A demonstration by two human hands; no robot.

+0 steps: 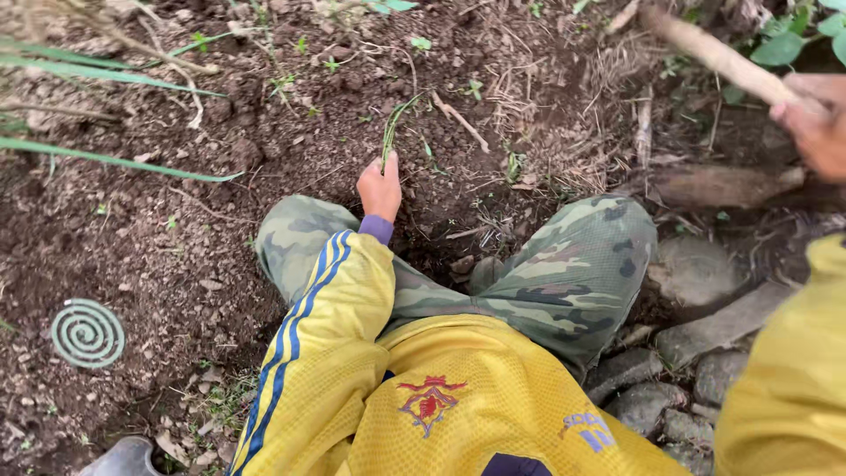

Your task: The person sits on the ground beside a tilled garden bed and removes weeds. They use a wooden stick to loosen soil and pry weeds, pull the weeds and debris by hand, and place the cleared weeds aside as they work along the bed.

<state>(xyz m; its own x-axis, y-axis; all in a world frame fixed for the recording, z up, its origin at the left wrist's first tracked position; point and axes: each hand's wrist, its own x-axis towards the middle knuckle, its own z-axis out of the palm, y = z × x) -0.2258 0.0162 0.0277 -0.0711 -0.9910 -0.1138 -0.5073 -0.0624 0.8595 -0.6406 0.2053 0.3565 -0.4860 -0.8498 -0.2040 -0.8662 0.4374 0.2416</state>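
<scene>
I am crouched over dark loose soil (291, 132), with my knees in camouflage trousers (564, 273) and my arms in yellow sleeves. My left hand (381, 187) reaches forward and pinches a thin green grass shoot (393, 123) that rises from the ground just ahead of it. My right hand (815, 119) is at the upper right edge, wrapped around a pale wooden stick (714, 57) that slants up to the left. Where the stick ends is out of frame.
A green spiral coil (87, 333) lies on the soil at the lower left. Long grass blades (106, 159) cross the left side. Grey stones (696, 335) and a thick root (714, 185) sit on the right. A grey shoe tip (123, 458) shows at the bottom.
</scene>
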